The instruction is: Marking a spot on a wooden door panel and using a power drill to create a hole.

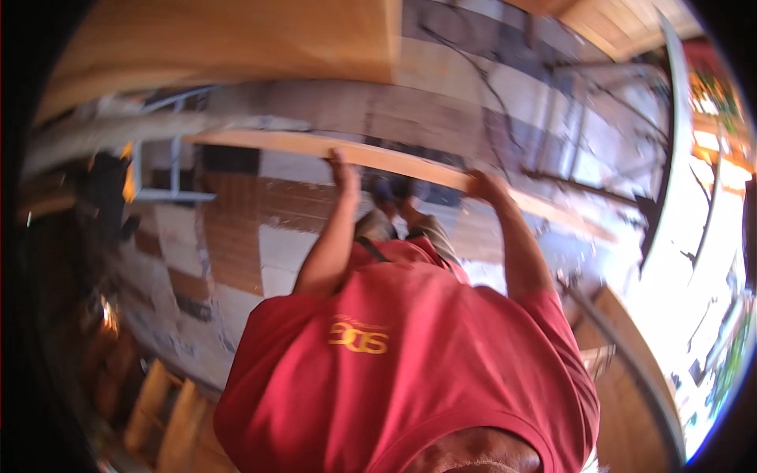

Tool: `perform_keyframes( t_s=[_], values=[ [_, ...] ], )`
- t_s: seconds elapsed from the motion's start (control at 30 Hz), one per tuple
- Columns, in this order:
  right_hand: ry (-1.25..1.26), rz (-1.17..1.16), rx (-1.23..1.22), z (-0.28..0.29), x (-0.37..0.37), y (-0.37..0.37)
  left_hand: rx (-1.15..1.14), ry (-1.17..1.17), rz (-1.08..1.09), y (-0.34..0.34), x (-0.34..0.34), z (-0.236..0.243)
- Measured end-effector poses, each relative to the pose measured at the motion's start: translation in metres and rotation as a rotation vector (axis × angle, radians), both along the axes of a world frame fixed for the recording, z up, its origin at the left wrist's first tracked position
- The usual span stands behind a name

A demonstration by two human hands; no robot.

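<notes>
A long, narrow wooden board (406, 164) crosses in front of me, held out from my body with one hand at each of two places along it. My left hand (344, 175) is closed on the board left of its middle. Farther right, my right hand (486, 188) grips the same board, whose right end runs on past that hand. Some fingers are hidden behind the wood, and motion blurs the picture a little.
A large wooden panel (236, 39) fills the far left. Beneath the board's left part stands a light blue metal frame (175, 193). A dark cable (493, 94) trails over the patchwork tile floor (288, 244). At right are metal bars (591, 189) and a wooden panel (631, 386).
</notes>
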State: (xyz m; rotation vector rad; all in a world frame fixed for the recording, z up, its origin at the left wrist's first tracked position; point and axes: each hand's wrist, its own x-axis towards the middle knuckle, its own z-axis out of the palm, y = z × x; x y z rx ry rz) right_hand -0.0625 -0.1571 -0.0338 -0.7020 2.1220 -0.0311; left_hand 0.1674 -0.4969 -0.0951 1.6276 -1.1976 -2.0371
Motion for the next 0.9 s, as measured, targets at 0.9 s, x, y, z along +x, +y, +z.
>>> perform_keyframes(
  t_s=[0.9],
  values=[
    [-0.363,-0.147,0.247,-0.041,0.029,-0.013,0.289,0.095,0.624,-0.048,0.010,0.027]
  ],
)
